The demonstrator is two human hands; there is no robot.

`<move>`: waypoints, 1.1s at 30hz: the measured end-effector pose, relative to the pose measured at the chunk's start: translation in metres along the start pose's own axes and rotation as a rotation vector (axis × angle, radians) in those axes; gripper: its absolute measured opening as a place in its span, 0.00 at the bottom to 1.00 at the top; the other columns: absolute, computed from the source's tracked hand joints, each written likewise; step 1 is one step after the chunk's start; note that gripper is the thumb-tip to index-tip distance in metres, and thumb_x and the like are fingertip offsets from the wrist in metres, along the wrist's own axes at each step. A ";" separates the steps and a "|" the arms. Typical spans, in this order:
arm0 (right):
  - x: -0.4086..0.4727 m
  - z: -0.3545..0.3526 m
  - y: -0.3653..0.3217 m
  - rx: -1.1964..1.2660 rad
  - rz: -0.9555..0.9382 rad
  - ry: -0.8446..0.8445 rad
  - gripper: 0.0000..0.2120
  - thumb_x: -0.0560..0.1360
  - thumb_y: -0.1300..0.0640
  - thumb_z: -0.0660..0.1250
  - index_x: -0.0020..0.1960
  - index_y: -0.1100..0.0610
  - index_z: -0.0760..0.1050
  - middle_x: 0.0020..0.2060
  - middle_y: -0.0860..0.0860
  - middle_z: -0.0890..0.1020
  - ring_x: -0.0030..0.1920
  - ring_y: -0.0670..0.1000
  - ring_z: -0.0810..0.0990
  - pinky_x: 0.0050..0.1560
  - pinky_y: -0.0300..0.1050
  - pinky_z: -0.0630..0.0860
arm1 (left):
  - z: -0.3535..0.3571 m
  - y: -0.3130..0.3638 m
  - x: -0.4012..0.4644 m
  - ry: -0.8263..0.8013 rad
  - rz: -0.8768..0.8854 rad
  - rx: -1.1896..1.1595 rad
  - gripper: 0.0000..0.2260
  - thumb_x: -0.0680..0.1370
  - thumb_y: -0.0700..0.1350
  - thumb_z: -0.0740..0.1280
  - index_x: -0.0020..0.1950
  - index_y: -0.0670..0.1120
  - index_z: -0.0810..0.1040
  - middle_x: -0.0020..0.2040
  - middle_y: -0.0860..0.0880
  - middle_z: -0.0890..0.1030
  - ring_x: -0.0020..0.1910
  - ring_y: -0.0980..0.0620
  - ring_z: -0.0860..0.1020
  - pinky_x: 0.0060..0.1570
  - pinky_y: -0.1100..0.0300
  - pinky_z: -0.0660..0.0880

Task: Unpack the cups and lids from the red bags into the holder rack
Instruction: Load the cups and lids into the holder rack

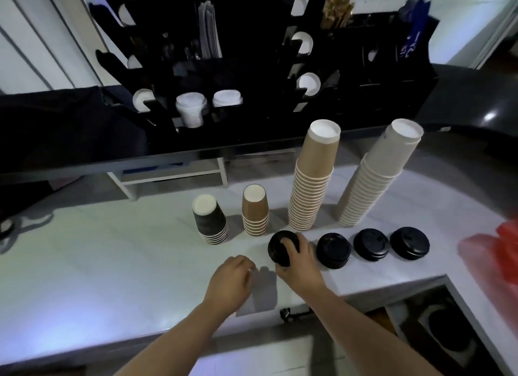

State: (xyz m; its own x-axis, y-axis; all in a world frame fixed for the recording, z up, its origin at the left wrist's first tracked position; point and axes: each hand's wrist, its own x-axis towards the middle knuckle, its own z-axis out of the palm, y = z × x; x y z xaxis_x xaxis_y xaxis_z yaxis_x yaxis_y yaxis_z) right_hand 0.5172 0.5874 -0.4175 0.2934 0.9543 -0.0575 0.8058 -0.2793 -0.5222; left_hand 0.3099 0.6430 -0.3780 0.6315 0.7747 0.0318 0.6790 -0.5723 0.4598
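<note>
right hand [298, 266] fingers grip black lid stack [281, 246]; left hand [232, 277] fingers curled, contents unclear

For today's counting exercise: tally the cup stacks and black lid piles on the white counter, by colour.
Black cup stacks: 1
Brown cup stacks: 2
White cup stacks: 1
Black lid piles: 4
Total: 8

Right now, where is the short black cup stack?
In the head view, the short black cup stack stands on the white counter, leftmost, beside the short brown stack.
</note>
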 end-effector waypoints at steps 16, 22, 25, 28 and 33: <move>0.088 -0.135 -0.130 0.083 -0.309 0.261 0.30 0.73 0.46 0.72 0.70 0.43 0.61 0.76 0.53 0.55 0.72 0.60 0.63 0.70 0.53 0.69 | -0.155 0.021 0.099 0.468 0.025 0.051 0.06 0.78 0.41 0.66 0.51 0.47 0.80 0.49 0.54 0.80 0.51 0.52 0.76 0.49 0.56 0.76; 0.154 -0.170 -0.172 0.082 -0.213 0.364 0.30 0.74 0.48 0.72 0.70 0.44 0.60 0.75 0.53 0.54 0.72 0.62 0.61 0.68 0.54 0.71 | -0.193 -0.008 0.151 0.432 0.068 0.068 0.10 0.80 0.42 0.64 0.59 0.46 0.80 0.56 0.52 0.79 0.56 0.49 0.75 0.54 0.54 0.74; 0.185 -0.185 -0.186 0.063 -0.147 0.375 0.29 0.75 0.48 0.71 0.69 0.43 0.60 0.76 0.54 0.54 0.72 0.62 0.61 0.66 0.55 0.72 | -0.213 -0.022 0.179 0.427 0.096 0.058 0.12 0.80 0.42 0.63 0.62 0.46 0.80 0.59 0.52 0.79 0.58 0.49 0.75 0.56 0.53 0.75; 0.208 -0.190 -0.195 0.021 -0.089 0.388 0.29 0.74 0.49 0.72 0.69 0.45 0.60 0.75 0.56 0.54 0.71 0.64 0.63 0.64 0.56 0.74 | -0.227 -0.031 0.205 0.431 0.114 0.042 0.13 0.79 0.41 0.63 0.62 0.45 0.79 0.60 0.51 0.79 0.58 0.50 0.76 0.55 0.54 0.75; 0.238 -0.190 -0.200 0.062 -0.009 0.404 0.29 0.74 0.47 0.71 0.70 0.45 0.60 0.74 0.56 0.56 0.68 0.63 0.66 0.62 0.54 0.75 | -0.235 -0.044 0.242 0.376 0.158 0.088 0.16 0.78 0.40 0.62 0.65 0.44 0.78 0.62 0.50 0.77 0.61 0.49 0.75 0.57 0.52 0.75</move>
State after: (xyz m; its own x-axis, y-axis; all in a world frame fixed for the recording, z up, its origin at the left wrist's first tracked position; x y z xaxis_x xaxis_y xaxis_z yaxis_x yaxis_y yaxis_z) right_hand 0.5234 0.8503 -0.1649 0.4746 0.8345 0.2799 0.7807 -0.2522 -0.5718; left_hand 0.3453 0.9187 -0.1821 0.5608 0.7106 0.4250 0.6243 -0.7000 0.3467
